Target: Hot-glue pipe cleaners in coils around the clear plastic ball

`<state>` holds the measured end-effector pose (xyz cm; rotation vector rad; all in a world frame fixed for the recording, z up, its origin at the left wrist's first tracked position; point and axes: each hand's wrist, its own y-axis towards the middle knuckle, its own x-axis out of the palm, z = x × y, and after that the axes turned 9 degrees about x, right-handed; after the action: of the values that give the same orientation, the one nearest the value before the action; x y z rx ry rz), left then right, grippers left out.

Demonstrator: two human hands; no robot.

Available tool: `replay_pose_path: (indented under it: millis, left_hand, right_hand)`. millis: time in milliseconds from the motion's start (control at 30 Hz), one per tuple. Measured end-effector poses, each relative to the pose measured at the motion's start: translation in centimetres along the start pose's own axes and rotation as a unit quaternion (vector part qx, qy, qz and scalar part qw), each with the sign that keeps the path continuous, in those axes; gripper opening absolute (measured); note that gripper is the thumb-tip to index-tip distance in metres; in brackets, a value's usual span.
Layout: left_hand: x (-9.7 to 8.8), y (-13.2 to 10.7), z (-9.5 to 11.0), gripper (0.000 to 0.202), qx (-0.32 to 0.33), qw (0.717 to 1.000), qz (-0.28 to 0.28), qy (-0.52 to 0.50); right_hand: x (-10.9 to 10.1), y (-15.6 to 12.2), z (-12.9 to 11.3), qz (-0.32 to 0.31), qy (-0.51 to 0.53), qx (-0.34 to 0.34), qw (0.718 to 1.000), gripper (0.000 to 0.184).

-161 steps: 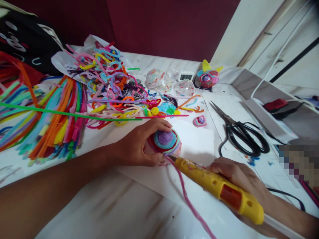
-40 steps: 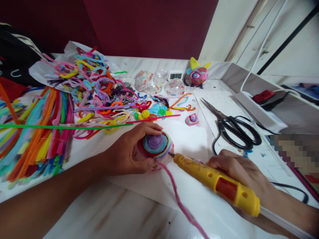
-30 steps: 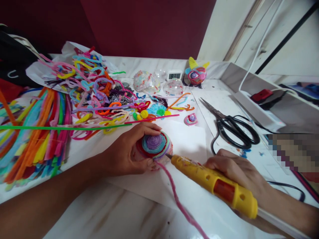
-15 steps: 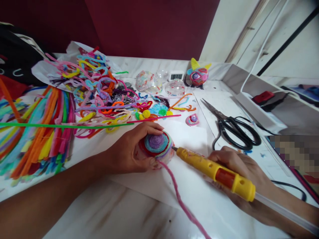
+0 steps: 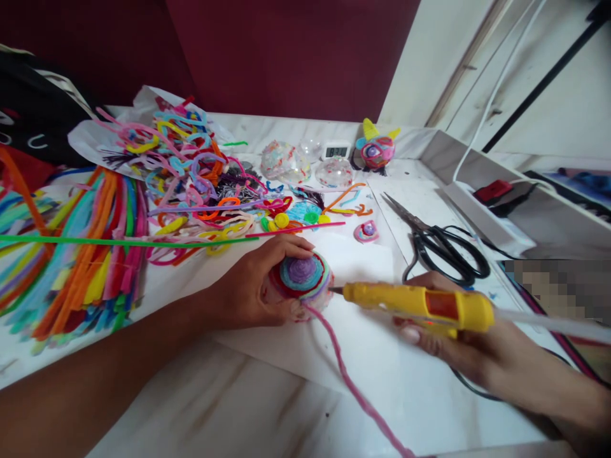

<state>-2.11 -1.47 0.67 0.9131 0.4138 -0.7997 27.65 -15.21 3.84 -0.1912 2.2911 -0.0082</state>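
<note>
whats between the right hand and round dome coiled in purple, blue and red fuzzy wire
Head view: the front of the yellow plastic glue gun held by the right hand, grey tip near the dome, over white paper.

The left hand (image 5: 255,286) is bare, with slim fingers (image 5: 287,245) tapering to rounded tips, and runs through a narrow wrist (image 5: 212,304) into a left forearm (image 5: 121,356), bare as well, that looks smooth and broader toward the lower left edge of view. The right hand (image 5: 477,359) is bare too, its thumb (image 5: 427,341) showing a rounded nail (image 5: 411,333). The right forearm (image 5: 563,395) is uncovered as far as the right edge cuts it off, its outline softened by blur.
</note>
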Motion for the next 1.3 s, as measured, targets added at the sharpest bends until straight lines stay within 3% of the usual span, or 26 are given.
replay_pose_path:
  millis: [133,300,367,433,500,567,633,700,867,967,1100,1300]
  left_hand:
    - [0.0,0.1,0.2,0.057,-0.007,1.0,0.001,-0.006]
    - [0.1,0.0,0.1,0.057,-0.001,1.0,0.003,-0.002]
    - [0.2,0.1,0.2,0.055,0.001,1.0,0.005,0.003]
    - [0.2,0.1,0.2,0.053,-0.001,1.0,0.007,0.006]
    - [0.1,0.2,0.4,0.053,-0.006,1.0,0.006,0.008]
    - [0.1,0.3,0.5,0.053,-0.013,1.0,0.006,0.011]
    - [0.1,0.3,0.5,0.053,-0.015,1.0,0.006,0.011]
    - [0.1,0.4,0.5,0.052,-0.014,1.0,0.008,0.009]
    - [0.1,0.5,0.5,0.049,-0.005,1.0,0.008,0.019]
    - [0.1,0.6,0.5,0.049,0.001,1.0,0.009,0.02]
    - [0.1,0.6,0.4,0.049,-0.006,1.0,0.011,0.01]
    - [0.0,0.6,0.5,0.048,-0.022,1.0,0.009,0.005]
  right_hand:
    - [-1.8,0.9,0.2,-0.052,0.125,0.112,0.984,0.025]
    - [-3.2,2.3,0.8,-0.09,0.172,0.187,0.963,0.035]
    - [-3.4,2.3,1.6,-0.075,0.143,0.21,0.964,0.042]
    - [-3.4,2.0,2.3,-0.007,0.051,0.214,0.976,0.047]
    - [-3.2,1.4,2.3,0.091,-0.09,0.179,0.976,0.043]
    - [-2.5,0.6,1.2,0.18,-0.203,0.1,0.957,0.035]
    - [-1.3,0.0,-0.9,0.229,-0.217,-0.011,0.949,0.028]
    - [0.4,-0.3,-3.3,0.177,-0.157,-0.061,0.97,0.021]
    - [4.2,0.7,-6.9,0.029,-0.077,-0.062,0.995,0.03]
    - [4.4,1.7,-7.0,0.032,-0.103,-0.075,0.991,0.026]
    - [3.3,2.8,-6.4,0.069,-0.121,-0.124,0.982,0.021]
    - [2.4,4.5,-5.5,0.06,-0.12,-0.114,0.984,0.017]
